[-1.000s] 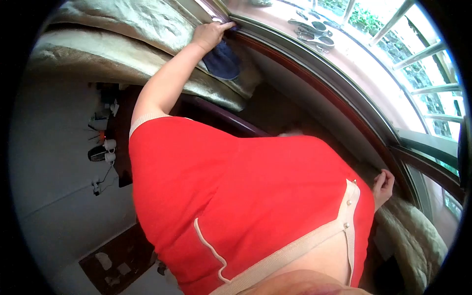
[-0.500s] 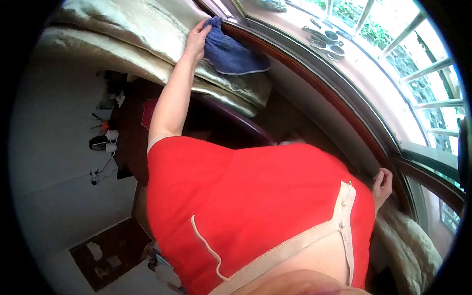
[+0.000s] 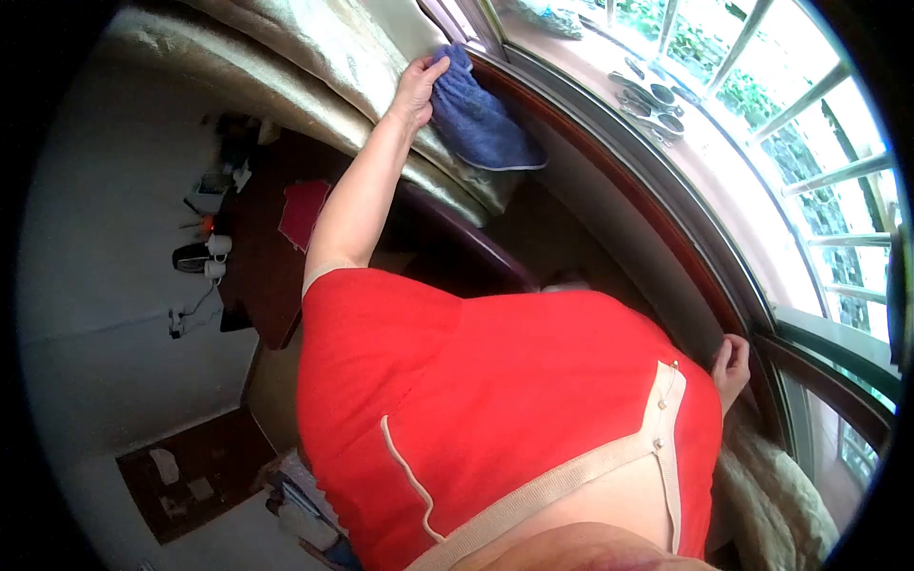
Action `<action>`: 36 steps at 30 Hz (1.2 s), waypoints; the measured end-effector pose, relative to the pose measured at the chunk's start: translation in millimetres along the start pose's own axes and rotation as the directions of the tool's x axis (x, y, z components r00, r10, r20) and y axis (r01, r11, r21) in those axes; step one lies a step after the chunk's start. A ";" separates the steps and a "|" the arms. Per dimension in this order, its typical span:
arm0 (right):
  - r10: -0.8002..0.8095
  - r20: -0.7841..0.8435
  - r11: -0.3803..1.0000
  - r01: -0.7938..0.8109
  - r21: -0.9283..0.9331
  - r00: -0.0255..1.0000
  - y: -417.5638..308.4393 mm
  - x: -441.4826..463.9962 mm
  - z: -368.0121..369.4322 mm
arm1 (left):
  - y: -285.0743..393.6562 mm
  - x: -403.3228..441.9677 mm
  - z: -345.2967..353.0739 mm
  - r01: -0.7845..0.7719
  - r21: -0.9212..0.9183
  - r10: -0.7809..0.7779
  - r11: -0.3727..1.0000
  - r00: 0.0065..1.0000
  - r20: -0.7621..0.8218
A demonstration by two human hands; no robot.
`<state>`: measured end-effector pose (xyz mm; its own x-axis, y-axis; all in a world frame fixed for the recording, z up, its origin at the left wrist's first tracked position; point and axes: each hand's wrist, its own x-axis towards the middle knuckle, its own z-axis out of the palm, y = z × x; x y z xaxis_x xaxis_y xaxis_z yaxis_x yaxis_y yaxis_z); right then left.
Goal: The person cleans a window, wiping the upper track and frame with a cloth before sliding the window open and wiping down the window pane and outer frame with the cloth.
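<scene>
My left hand (image 3: 416,91) stretches out to the upper middle and grips a blue cloth (image 3: 481,119) with a pale edging by its upper end. The rest of the cloth hangs down along the wooden window edge (image 3: 533,100), beside the shiny gold curtain (image 3: 314,57). At the right, my right hand (image 3: 731,373) is held low by the window frame (image 3: 762,319), partly hidden behind my red top. Its fingers are loosely bent and a little apart, with nothing visible in them.
Several pairs of scissors or similar metal tools (image 3: 657,107) lie on the sill outside, in front of metal bars (image 3: 809,100). A dark table (image 3: 262,276) bears a red cloth (image 3: 303,211), with white cups (image 3: 219,247) at its edge. More curtain (image 3: 776,485) hangs at lower right.
The view has shifted slightly, so the window and left arm sit further right and lower. The blue cloth stays gripped in my left hand; my right hand stays beside the frame.
</scene>
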<state>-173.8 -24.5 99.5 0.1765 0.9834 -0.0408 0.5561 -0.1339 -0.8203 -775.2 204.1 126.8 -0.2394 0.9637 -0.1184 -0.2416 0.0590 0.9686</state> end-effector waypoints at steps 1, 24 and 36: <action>0.004 -0.003 1.000 -0.004 -0.001 1.000 -1.0 -1.1 0.4 | -0.1 0.0 2.8 0.003 0.000 -0.003 1.000 1.000 0.004; 0.024 0.103 0.996 -0.015 -0.089 0.994 6.5 -3.1 20.2 | -27.7 38.5 63.9 -0.355 0.920 0.555 -0.169 0.737 0.386; 0.014 0.112 0.997 -0.005 -0.079 0.994 13.0 -0.5 22.3 | -31.3 27.8 72.1 -0.500 0.866 0.557 -0.003 0.718 0.417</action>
<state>-184.8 -23.9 76.1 0.0923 0.9890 -0.1157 0.6179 -0.1480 -0.7722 -706.5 247.8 108.9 0.0855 0.8335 0.5458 0.9346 -0.2569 0.2459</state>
